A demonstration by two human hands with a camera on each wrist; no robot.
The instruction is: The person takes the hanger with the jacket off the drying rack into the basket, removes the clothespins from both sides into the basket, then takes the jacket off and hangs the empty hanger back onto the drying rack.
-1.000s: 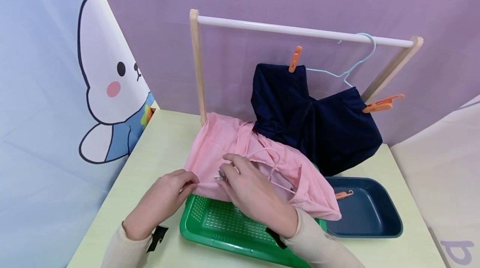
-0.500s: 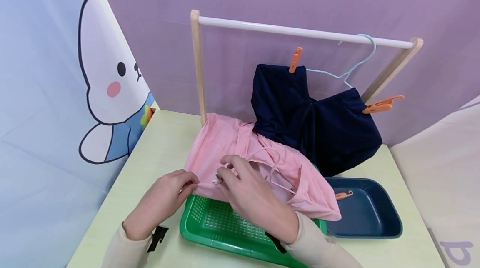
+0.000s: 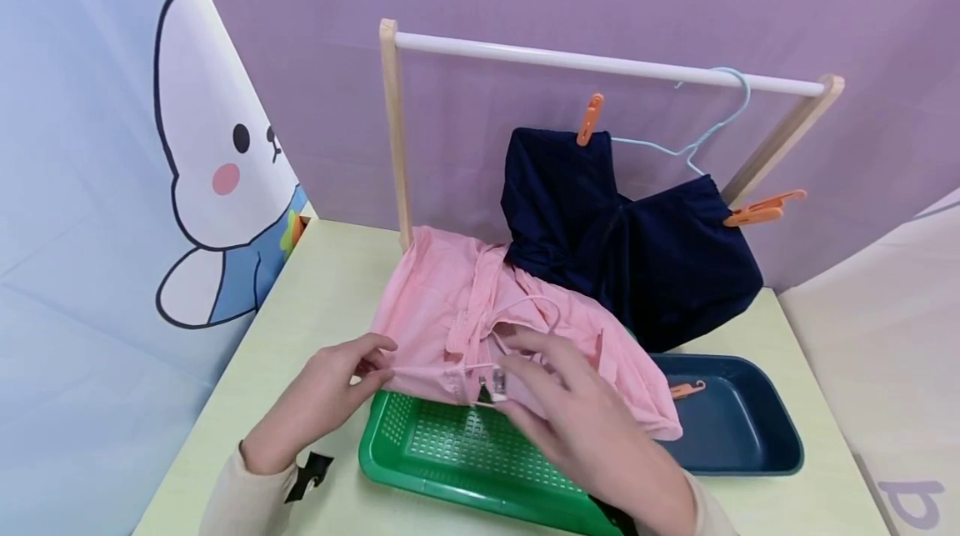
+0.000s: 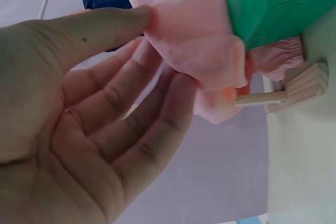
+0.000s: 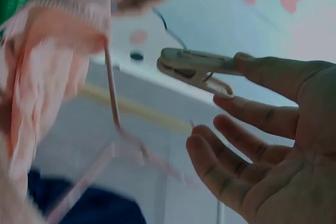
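A pink zip-up jacket [image 3: 427, 303] lies partly over the green perforated basket [image 3: 420, 469]. My left hand [image 3: 333, 382] pinches the jacket's left edge between thumb and fingertips; the left wrist view shows the pink cloth [image 4: 184, 30] at the fingertips. My right hand [image 3: 577, 403], over the middle of the jacket, pinches a pale clothespin [image 5: 197, 69] between thumb and index finger, its other fingers loosely bent. A pink hanger [image 5: 113, 93] runs into the jacket, and its hook [image 3: 553, 307] shows above the cloth in the head view.
Behind stands a rack with a white rod [image 3: 562, 58]. Navy shorts [image 3: 675, 269] hang there from a light blue hanger [image 3: 708, 136], with orange clothespins [image 3: 591, 119] on them. A dark blue tray [image 3: 735, 419] holds another orange clothespin [image 3: 688, 390].
My right hand has moved to the right with the clothespin, away from my left hand. More of the jacket's near edge now shows between them. The left hand stays almost in place, pinching the cloth.
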